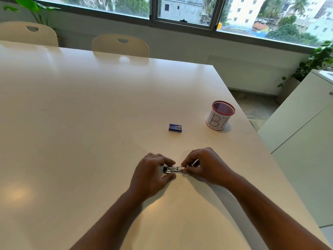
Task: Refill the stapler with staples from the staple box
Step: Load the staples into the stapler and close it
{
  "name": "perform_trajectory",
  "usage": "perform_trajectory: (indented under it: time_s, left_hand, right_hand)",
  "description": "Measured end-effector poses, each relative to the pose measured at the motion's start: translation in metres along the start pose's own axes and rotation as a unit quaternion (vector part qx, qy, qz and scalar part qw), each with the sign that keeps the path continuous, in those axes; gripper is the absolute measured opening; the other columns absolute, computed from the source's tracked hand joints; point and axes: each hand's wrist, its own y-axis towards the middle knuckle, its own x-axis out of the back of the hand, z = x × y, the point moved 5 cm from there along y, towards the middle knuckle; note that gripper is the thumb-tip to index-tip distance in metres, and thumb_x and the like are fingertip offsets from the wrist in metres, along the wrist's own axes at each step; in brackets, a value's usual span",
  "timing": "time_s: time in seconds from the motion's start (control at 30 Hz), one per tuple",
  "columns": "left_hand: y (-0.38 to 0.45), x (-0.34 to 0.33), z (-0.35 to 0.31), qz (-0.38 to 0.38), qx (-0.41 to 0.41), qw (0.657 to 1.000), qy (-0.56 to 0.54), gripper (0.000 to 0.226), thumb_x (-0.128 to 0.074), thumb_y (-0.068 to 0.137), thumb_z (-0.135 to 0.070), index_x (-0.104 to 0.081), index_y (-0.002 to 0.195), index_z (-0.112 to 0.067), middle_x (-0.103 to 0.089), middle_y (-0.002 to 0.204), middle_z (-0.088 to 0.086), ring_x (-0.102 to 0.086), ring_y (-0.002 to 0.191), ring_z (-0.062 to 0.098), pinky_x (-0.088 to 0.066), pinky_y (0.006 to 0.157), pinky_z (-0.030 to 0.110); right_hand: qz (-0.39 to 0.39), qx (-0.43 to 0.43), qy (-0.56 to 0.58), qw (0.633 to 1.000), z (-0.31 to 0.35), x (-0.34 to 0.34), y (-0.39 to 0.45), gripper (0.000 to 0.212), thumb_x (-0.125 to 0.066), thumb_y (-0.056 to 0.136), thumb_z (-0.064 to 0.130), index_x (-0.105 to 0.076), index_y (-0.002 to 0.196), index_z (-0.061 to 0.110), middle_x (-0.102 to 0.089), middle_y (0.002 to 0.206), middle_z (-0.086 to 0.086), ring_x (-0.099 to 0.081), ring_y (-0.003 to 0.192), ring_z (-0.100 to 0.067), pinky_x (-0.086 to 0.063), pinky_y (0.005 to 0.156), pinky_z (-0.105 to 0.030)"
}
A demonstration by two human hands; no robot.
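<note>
Both hands meet over a small stapler (173, 169) lying on the white table (90, 114), low and a little right of the frame's centre. The stapler's shiny metal channel faces up, running left to right, with a black end toward the left. The left hand (152, 173) sits at the stapler's 9 o'clock side, fingers curled over the far edge of the black end and thumb pressed at the near edge, so it grips that end between them. The right hand (204, 167) comes in from 3 o'clock; its thumb and forefinger are pinched together on the right part of the metal channel, and the other fingers curl over a dark part of the stapler behind them. Whether a strip of staples lies under that pinch is too small to tell.

The staple box (175, 127), a small blue carton lying flat, rests on the table at about 12 o'clock from the stapler, well apart from both hands; whether it is open cannot be made out. Farther off at roughly 2 o'clock stands a red mesh pen cup (220, 115) wrapped in white paper with large letters drawn on it, close to the table's right edge.

Two cream chairs (120, 45) are pushed in at the far side, toward 11 o'clock, under a wide window (185, 9). A leafy potted plant (314, 64) stands at the right beside a white cabinet (302, 123)
</note>
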Motion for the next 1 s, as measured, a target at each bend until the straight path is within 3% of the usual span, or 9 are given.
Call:
perform_trajectory:
  time_s: [0.3, 0.4, 0.53, 0.9, 1.0]
  left_hand:
    - [-0.001, 0.000, 0.000, 0.000, -0.008, 1.000, 0.000, 0.038, -0.090, 0.076, -0.037, -0.077, 0.111, -0.033, -0.075, 0.105, -0.019, -0.060, 0.097, 0.004, -0.048, 0.083, 0.026]
    - [0.000, 0.000, 0.001, -0.001, -0.009, 1.000, -0.009, 0.036, -0.091, 0.077, -0.033, -0.078, 0.110, -0.031, -0.076, 0.103, -0.018, -0.060, 0.097, 0.005, -0.050, 0.085, 0.026]
    - [0.001, 0.000, 0.003, -0.003, -0.005, 1.000, -0.022, 0.033, -0.091, 0.077, -0.026, -0.080, 0.108, -0.028, -0.077, 0.100, -0.015, -0.062, 0.094, 0.007, -0.053, 0.084, 0.029]
    - [0.001, 0.000, 0.001, -0.001, -0.007, 1.000, -0.028, 0.031, -0.090, 0.079, -0.025, -0.079, 0.108, -0.025, -0.079, 0.102, -0.010, -0.063, 0.097, 0.008, -0.053, 0.086, 0.029]
    - [0.001, 0.000, 0.002, 0.000, -0.007, 1.000, -0.030, 0.030, -0.090, 0.079, -0.024, -0.079, 0.106, -0.027, -0.079, 0.099, -0.011, -0.063, 0.097, 0.009, -0.052, 0.084, 0.028]
  right_hand:
    - [-0.039, 0.022, -0.015, 0.999, 0.004, -0.001, -0.009, 0.027, -0.085, 0.083, 0.036, -0.075, 0.107, 0.027, -0.073, 0.101, 0.014, -0.068, 0.089, -0.004, -0.060, 0.083, -0.027]
    - [-0.060, 0.059, -0.089, 0.992, 0.008, -0.003, -0.018, 0.027, -0.077, 0.085, 0.050, -0.071, 0.104, 0.031, -0.067, 0.112, 0.014, -0.062, 0.096, -0.006, -0.058, 0.081, -0.027]
    - [-0.042, 0.082, -0.177, 0.980, 0.011, -0.009, -0.024, 0.041, -0.064, 0.088, 0.064, -0.066, 0.116, 0.034, -0.059, 0.130, 0.015, -0.055, 0.111, -0.007, -0.056, 0.081, -0.025]
    - [-0.043, 0.093, -0.138, 0.985, 0.017, -0.025, -0.022, 0.055, -0.059, 0.088, 0.070, -0.060, 0.129, 0.032, -0.054, 0.140, 0.010, -0.052, 0.121, -0.008, -0.050, 0.087, -0.021]
    - [-0.040, 0.108, -0.131, 0.985, 0.022, -0.030, -0.020, 0.057, -0.059, 0.089, 0.069, -0.058, 0.133, 0.033, -0.053, 0.142, 0.010, -0.050, 0.124, -0.008, -0.051, 0.092, -0.025]
